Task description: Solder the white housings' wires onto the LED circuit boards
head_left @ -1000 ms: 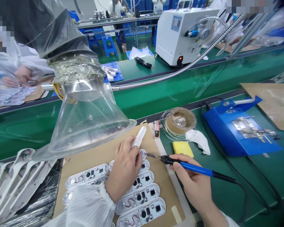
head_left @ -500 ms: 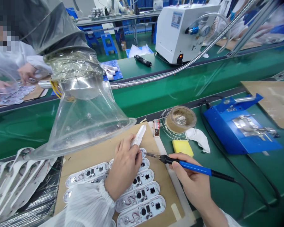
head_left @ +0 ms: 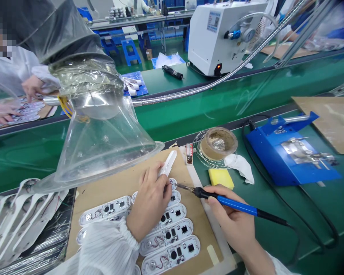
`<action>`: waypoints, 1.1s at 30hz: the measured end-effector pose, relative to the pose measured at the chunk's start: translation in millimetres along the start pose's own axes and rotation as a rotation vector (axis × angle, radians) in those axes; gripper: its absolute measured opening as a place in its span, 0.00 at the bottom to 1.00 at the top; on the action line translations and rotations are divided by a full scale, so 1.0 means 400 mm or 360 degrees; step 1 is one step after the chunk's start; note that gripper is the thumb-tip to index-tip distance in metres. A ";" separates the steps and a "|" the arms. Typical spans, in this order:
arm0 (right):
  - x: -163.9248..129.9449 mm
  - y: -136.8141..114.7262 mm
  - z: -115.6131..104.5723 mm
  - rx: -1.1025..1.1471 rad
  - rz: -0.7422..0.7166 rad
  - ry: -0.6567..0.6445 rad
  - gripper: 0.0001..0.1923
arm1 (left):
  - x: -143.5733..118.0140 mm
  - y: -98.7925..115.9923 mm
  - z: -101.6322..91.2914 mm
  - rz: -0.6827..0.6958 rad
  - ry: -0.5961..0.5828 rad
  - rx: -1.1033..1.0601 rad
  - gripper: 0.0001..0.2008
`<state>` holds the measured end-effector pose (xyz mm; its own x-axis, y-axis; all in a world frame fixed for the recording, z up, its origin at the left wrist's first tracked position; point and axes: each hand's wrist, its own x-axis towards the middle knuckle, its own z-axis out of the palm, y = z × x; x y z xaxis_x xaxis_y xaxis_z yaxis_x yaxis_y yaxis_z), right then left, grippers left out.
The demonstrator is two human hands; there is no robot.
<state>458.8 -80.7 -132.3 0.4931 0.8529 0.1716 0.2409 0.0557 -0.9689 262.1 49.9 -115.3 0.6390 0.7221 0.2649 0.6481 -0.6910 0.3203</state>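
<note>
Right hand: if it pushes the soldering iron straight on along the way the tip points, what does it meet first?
Probably the left hand fingertips at the top circuit board; depth is unclear.

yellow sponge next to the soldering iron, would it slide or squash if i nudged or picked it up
The yellow sponge lies flat and thin on the green mat, so a push would probably slide it, not roll or tip it. It looks soft and light, so it would likely squash or bend when pinched. No hand touches it: the right hand holds the soldering iron.
</note>
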 end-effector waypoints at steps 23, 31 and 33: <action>0.016 -0.026 -0.006 0.0060 -0.0029 0.0134 0.10 | -0.002 -0.009 -0.021 0.0126 -0.0061 -0.0184 0.09; 0.017 -0.028 0.001 0.0016 -0.0050 0.0135 0.08 | -0.001 -0.019 -0.013 0.0223 -0.0065 -0.0085 0.08; 0.015 -0.024 0.002 0.0012 -0.0045 0.0121 0.08 | -0.002 -0.020 -0.012 0.0232 -0.0063 -0.0065 0.08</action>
<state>458.8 -75.6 -122.2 0.5482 0.8091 0.2117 0.2496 0.0834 -0.9647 254.5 55.0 -113.7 0.7414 0.6119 0.2756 0.5303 -0.7858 0.3182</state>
